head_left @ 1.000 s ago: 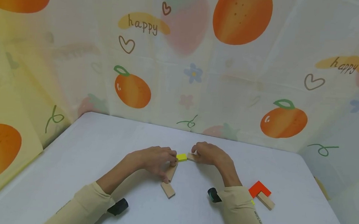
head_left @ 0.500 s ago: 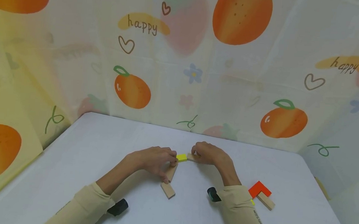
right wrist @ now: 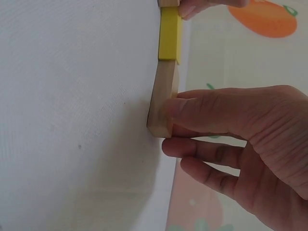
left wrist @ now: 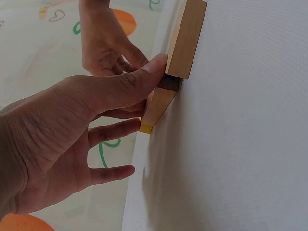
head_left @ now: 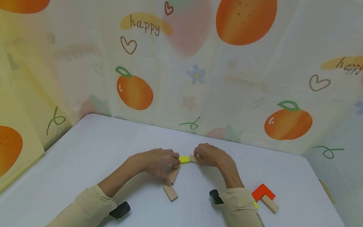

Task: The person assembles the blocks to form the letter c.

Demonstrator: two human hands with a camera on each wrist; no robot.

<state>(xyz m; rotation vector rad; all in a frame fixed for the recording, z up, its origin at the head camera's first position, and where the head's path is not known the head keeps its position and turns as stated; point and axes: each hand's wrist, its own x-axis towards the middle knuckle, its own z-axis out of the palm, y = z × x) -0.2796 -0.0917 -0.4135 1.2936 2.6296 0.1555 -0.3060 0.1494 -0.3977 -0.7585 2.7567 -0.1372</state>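
Observation:
Wooden and yellow blocks form a bent row on the white table. My left hand grips a plain wooden block lengthwise, thumb at its near end and fingers toward the far end. Just below that thumb, another wooden block lies at an angle, its corner close to the held one. A bright yellow block bridges the far side between the hands. Against its right end sits a third wooden block, pinched between the thumb and fingers of my right hand; in the head view this hand covers part of it.
To the right lie a red L-shaped block and a wooden block set against its inner corner. A small yellow piece shows partly behind the right sleeve. A fruit-printed curtain rises along the table's back edge.

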